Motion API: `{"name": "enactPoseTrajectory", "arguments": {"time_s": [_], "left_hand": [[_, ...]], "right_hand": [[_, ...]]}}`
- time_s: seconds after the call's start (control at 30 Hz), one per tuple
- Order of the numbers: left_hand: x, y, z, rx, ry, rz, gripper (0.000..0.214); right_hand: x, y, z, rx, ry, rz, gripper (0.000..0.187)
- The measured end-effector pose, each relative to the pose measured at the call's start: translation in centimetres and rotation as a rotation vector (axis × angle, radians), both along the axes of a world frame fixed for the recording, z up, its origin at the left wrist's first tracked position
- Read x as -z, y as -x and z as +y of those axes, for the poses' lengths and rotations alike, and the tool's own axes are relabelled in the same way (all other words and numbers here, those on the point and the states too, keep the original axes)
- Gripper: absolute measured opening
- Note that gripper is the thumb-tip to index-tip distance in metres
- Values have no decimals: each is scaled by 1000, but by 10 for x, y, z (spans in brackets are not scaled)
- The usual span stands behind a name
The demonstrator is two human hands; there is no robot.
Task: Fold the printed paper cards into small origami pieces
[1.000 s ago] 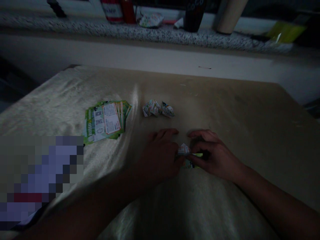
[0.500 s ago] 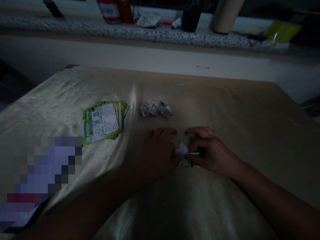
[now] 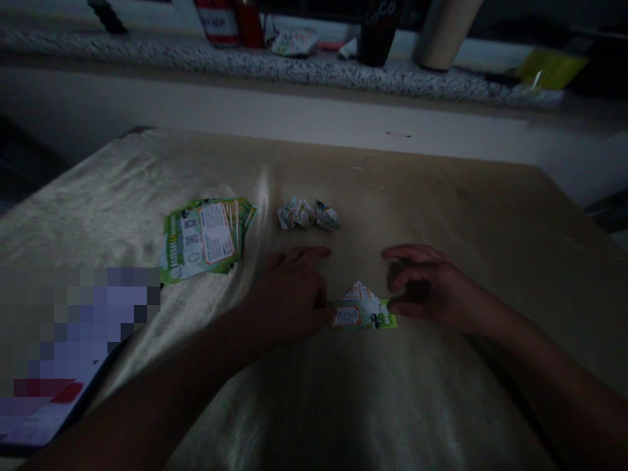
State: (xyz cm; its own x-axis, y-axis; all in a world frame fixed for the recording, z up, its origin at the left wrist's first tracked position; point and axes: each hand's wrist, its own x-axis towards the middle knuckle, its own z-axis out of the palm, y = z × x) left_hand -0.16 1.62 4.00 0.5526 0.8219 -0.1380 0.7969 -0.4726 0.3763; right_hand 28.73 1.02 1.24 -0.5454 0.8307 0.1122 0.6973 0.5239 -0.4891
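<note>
A folded paper flyer (image 3: 364,314) lies in front of me, with a pointed triangle on top and a flat green and white strip below. My left hand (image 3: 294,297) rests at its left end, thumb at the paper's edge and other fingers stretched forward over the table. My right hand (image 3: 424,288) is at the right end, thumb tip by the strip and fingers curved apart from it. Neither hand is closed round the paper. Beyond them stand several small folded paper pieces (image 3: 303,212) in a row.
A fanned stack of green printed flyers (image 3: 199,239) lies to the left on the cloth-covered table (image 3: 466,209). A pixelated screen device (image 3: 88,340) is at the lower left. Behind, a speckled stone sill (image 3: 314,69) holds a dark cup (image 3: 377,33), a tan cylinder (image 3: 449,33) and a red-and-white container (image 3: 218,23).
Both hands have moved apart, the left to the left and the right to the right. The flyer's lower strip, raised between the fingers before, now lies flat and in full view.
</note>
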Motion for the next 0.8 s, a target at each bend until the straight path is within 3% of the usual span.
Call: {"name": "enactPoseTrajectory", "arguments": {"time_s": [0.17, 0.33, 0.43, 0.6, 0.8], "left_hand": [[1, -3, -2, -28, 3, 6, 13], [9, -5, -4, -47, -14, -44, 15], [14, -7, -5, -58, -27, -75, 18], [18, -11, -6, -52, -40, -122, 18], [23, -13, -7, -50, -64, -152, 19]], "right_hand": [[-2, -2, -3, 3, 5, 5, 15], [-2, 22, -13, 37, -17, 40, 12], [3, 39, -18, 71, -55, 54, 19], [11, 52, -17, 69, -90, 35, 46], [9, 53, -13, 72, -63, 123, 42]]}}
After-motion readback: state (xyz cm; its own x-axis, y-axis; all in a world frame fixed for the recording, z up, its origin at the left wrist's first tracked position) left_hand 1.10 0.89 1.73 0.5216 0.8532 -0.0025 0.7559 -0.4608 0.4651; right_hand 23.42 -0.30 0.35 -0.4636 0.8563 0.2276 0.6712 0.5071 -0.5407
